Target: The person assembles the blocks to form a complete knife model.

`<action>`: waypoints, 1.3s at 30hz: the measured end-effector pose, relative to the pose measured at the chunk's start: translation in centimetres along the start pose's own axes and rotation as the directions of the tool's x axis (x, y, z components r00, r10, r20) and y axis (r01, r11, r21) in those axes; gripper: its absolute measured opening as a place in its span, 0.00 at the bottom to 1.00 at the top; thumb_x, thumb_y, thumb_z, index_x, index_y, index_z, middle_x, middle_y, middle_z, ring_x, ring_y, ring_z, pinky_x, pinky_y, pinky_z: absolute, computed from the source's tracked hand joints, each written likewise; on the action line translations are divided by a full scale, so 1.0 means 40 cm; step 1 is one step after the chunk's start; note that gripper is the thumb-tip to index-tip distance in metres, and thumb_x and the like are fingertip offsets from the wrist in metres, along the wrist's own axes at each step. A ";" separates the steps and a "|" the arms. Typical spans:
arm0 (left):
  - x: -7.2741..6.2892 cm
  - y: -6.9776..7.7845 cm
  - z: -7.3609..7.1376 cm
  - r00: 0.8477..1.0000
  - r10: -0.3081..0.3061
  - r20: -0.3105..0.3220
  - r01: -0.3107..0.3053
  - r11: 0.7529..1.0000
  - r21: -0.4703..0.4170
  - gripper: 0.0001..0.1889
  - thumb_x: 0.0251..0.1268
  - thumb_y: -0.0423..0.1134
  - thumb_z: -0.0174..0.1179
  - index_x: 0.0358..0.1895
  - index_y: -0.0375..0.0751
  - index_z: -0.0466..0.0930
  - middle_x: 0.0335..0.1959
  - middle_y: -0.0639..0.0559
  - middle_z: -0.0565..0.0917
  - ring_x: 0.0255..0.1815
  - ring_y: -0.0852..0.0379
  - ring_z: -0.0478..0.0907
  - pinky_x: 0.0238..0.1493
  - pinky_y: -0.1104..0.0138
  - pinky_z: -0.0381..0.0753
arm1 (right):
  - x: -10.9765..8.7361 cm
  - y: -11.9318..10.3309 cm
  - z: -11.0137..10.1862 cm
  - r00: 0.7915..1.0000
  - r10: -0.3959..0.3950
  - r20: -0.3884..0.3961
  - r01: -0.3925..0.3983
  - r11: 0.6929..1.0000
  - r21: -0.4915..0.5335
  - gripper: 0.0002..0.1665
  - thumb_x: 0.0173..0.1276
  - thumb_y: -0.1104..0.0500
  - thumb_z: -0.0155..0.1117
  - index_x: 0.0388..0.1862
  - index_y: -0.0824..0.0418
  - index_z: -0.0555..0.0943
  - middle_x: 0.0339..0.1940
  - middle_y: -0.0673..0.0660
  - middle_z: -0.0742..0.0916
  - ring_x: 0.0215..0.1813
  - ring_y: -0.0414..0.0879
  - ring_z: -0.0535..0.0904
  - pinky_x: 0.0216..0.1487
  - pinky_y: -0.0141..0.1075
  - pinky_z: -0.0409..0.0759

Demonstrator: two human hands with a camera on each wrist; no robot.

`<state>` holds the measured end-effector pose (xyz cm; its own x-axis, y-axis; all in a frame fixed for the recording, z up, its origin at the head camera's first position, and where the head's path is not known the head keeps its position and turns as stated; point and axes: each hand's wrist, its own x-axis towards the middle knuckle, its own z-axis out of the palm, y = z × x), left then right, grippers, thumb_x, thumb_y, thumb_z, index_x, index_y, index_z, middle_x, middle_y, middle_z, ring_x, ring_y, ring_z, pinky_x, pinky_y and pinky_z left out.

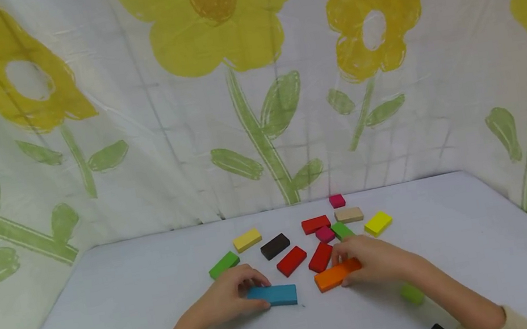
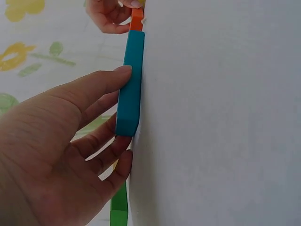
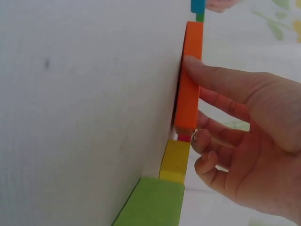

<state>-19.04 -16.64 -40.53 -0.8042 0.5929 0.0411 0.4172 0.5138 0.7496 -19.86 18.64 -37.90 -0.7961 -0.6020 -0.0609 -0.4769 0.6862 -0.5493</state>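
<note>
My left hand [image 1: 236, 294] grips a blue wooden block [image 1: 280, 295] by its left part, thumb on the near long side and fingers behind. The left wrist view shows this blue block [image 2: 131, 89] close against the white tabletop. On the other side, my right hand [image 1: 373, 260] pinches an orange block [image 1: 332, 278] at its right half, thumb in front. In the right wrist view the orange block [image 3: 190, 89] lies along the table surface. A small gap separates the two held blocks. Just behind the orange one is a red block [image 1: 321, 257].
Beyond the hands lie several blocks: green [image 1: 224, 264], pale yellow [image 1: 247, 240], dark brown [image 1: 275, 246], red [image 1: 291, 261], beige [image 1: 348, 215], yellow [image 1: 378, 223] and magenta [image 1: 337, 200]. A light green block [image 1: 411, 294] sits beneath the right forearm. A flowered curtain [image 1: 177, 143] hangs behind the table.
</note>
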 end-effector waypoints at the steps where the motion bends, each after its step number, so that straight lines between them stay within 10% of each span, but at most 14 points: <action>1: -0.005 -0.002 -0.003 1.000 0.006 -0.005 -0.006 1.000 0.006 0.14 0.64 0.43 0.76 0.50 0.44 0.89 0.40 0.60 0.83 0.43 0.63 0.75 0.46 0.70 0.77 | 0.000 -0.003 0.002 1.000 -0.002 -0.001 0.002 1.000 0.002 0.16 0.64 0.53 0.81 0.48 0.50 0.85 0.45 0.45 0.85 0.47 0.42 0.77 0.46 0.31 0.81; 20: -0.111 -0.045 -0.075 0.995 0.079 -0.067 -0.076 0.996 0.042 0.16 0.64 0.42 0.76 0.51 0.42 0.87 0.44 0.56 0.86 0.43 0.64 0.77 0.45 0.69 0.78 | 0.036 -0.063 0.053 0.997 -0.075 0.026 0.075 0.997 0.005 0.15 0.64 0.47 0.81 0.46 0.46 0.85 0.42 0.38 0.84 0.44 0.36 0.76 0.47 0.31 0.81; 39: -0.024 -0.057 -0.079 0.996 0.063 -0.069 -0.059 0.996 0.062 0.15 0.65 0.43 0.75 0.51 0.43 0.88 0.44 0.58 0.85 0.47 0.62 0.78 0.54 0.68 0.80 | 0.089 -0.081 0.065 0.997 -0.070 -0.039 0.067 0.995 -0.076 0.16 0.63 0.49 0.81 0.44 0.50 0.83 0.38 0.42 0.81 0.43 0.39 0.75 0.43 0.31 0.79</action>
<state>-20.54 -20.34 -40.19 -0.8037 0.5798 0.1339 0.4891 0.5154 0.7036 -20.18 13.22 -38.52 -0.7745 -0.6325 0.0103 -0.5563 0.6731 -0.4873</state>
